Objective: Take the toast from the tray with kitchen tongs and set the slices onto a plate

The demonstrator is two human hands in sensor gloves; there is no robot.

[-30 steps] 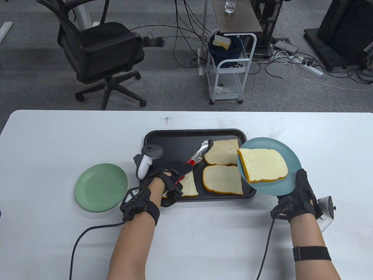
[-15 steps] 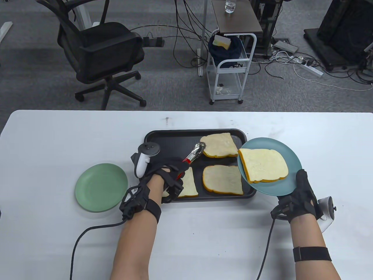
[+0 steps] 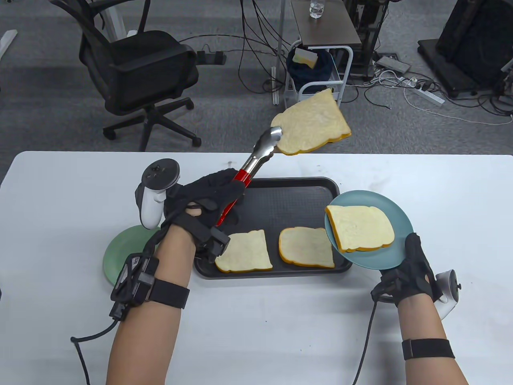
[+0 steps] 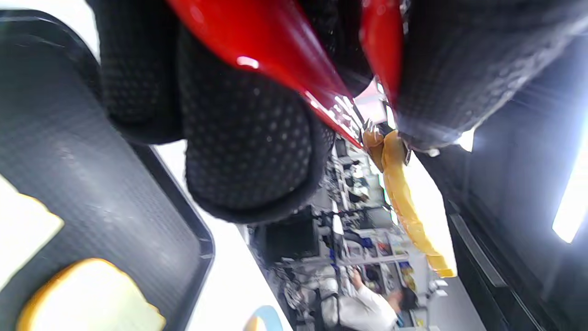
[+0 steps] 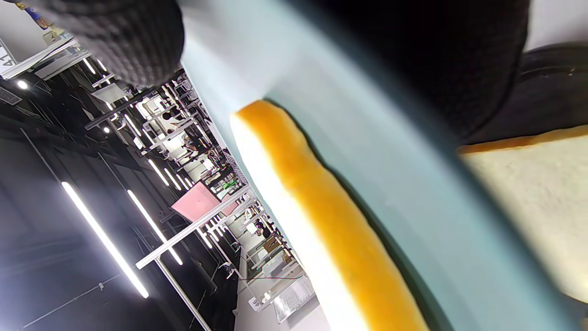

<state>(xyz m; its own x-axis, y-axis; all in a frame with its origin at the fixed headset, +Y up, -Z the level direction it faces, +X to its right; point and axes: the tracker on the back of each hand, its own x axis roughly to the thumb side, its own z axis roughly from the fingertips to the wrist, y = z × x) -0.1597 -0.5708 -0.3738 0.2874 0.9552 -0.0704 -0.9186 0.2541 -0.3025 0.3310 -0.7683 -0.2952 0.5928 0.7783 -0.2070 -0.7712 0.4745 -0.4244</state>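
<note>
left hand [image 3: 202, 200] squeezes the tongs [image 3: 256, 154], nipping only the toast's [image 3: 310, 122] corner, so it could slip. right hand [image 3: 408, 270] grips the tilted plate [image 3: 394, 258]; its slice [image 3: 360, 227] might slide off.

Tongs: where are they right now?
Table view, left of centre: the tongs are gripped by the left hand, raised above the tray, pinching a toast slice.

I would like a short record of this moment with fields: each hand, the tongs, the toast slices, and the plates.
left hand: grips the red-handled tongs
tongs: raised above the tray, tips pinching one toast slice by its edge
right hand: holds the blue plate, tilted, beside the tray's right edge
toast on blue plate: one slice
toast on tray: two slices, near-left and near-right
green plate: on the table left of the tray, no toast visible on it
</note>
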